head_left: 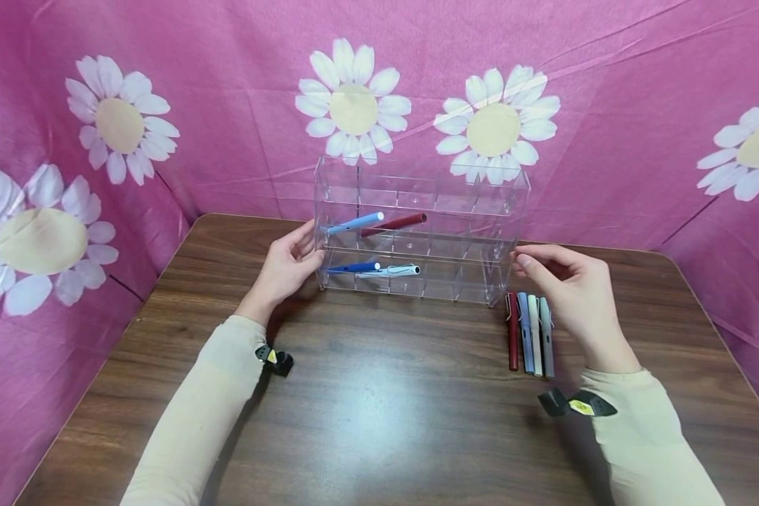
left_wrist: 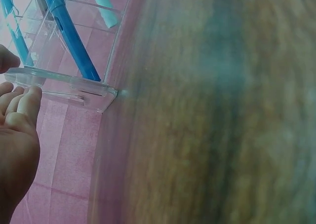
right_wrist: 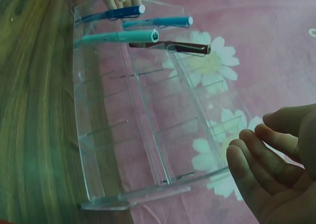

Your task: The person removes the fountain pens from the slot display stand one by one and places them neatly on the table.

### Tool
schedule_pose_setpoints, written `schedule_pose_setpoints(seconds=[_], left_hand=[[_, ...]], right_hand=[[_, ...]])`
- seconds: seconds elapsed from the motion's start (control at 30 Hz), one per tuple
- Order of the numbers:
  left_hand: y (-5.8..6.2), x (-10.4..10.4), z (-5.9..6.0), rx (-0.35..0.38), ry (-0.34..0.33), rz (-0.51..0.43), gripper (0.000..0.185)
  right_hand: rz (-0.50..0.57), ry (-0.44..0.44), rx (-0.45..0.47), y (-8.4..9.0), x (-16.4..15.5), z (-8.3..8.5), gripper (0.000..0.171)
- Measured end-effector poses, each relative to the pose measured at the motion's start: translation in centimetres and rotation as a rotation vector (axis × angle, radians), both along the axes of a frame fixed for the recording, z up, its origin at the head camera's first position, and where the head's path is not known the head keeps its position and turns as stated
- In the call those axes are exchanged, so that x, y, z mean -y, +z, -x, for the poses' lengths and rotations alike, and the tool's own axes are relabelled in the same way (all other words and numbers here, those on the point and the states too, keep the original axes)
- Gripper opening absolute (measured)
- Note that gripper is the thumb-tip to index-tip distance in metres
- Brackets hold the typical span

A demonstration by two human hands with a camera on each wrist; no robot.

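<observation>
A clear acrylic pen rack (head_left: 411,246) with stepped, divided tiers stands near the back of the table. My left hand (head_left: 289,266) grips its left end, with the thumb and fingers on either side of the clear side panel (left_wrist: 64,81). At the right end, my right hand (head_left: 569,292) has its fingertips right at the rack's edge, and a gap shows between thumb and fingers (right_wrist: 237,160). A light-blue pen (head_left: 354,223) and a dark-red pen (head_left: 395,224) lie in an upper tier. Below them are a dark-blue pen (head_left: 354,268) and a pale-blue pen (head_left: 392,271).
Beside the right hand, a red pen (head_left: 512,334), a blue-violet pen (head_left: 526,334), a cream pen (head_left: 535,337) and a grey pen (head_left: 547,337) lie in a row on the wooden table (head_left: 367,422). A pink daisy-patterned cloth (head_left: 240,91) hangs behind the rack.
</observation>
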State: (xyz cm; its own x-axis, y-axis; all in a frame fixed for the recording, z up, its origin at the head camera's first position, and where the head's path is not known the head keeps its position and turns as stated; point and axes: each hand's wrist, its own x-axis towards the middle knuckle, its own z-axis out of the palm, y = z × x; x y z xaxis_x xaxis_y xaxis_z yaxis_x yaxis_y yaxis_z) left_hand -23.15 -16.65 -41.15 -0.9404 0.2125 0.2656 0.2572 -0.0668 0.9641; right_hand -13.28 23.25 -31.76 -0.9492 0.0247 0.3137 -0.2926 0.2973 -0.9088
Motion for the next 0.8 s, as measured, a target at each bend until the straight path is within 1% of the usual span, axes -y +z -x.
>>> schedule_pose_setpoints(seconds=[0.07,0.17,0.3,0.33,0.4,0.43,0.5,0.63,0.67,0.8], left_hand=[[-0.1,0.0,0.0,-0.012,0.0,0.003,0.062],[-0.2,0.0,0.0,-0.035,0.003,0.013,0.061],[-0.3,0.1,0.0,-0.044,0.006,0.034,0.06],[-0.3,0.1,-0.1,-0.043,0.006,0.039,0.059],[-0.1,0.1,-0.2,-0.033,0.004,0.043,0.059],[0.1,0.1,-0.3,-0.029,0.002,0.044,0.059],[0.7,0.0,-0.6,-0.024,-0.003,0.051,0.058],[1.5,-0.2,-1.2,-0.023,-0.009,0.07,0.058],[1.5,-0.2,-1.2,-0.023,-0.009,0.073,0.058],[0.6,0.1,-0.6,-0.019,-0.002,0.069,0.059]], right_hand=[[0.004,0.007,0.002,0.1,0.3,0.1,0.026],[0.034,0.033,0.002,-0.6,0.2,0.7,0.027],[0.021,0.05,-0.004,-1.7,0.0,1.5,0.028],[0.007,0.05,-0.004,-1.7,0.1,1.6,0.029],[-0.007,0.051,-0.003,-1.7,0.6,1.6,0.029],[0.004,0.057,0.0,-1.7,0.8,1.7,0.029],[0.018,0.067,0.008,-1.7,1.2,1.7,0.03],[-0.003,0.074,0.016,-1.7,1.9,1.8,0.029],[-0.017,0.075,0.013,-1.7,2.1,1.8,0.029],[-0.035,0.101,-0.003,-1.4,3.2,1.8,0.026]])
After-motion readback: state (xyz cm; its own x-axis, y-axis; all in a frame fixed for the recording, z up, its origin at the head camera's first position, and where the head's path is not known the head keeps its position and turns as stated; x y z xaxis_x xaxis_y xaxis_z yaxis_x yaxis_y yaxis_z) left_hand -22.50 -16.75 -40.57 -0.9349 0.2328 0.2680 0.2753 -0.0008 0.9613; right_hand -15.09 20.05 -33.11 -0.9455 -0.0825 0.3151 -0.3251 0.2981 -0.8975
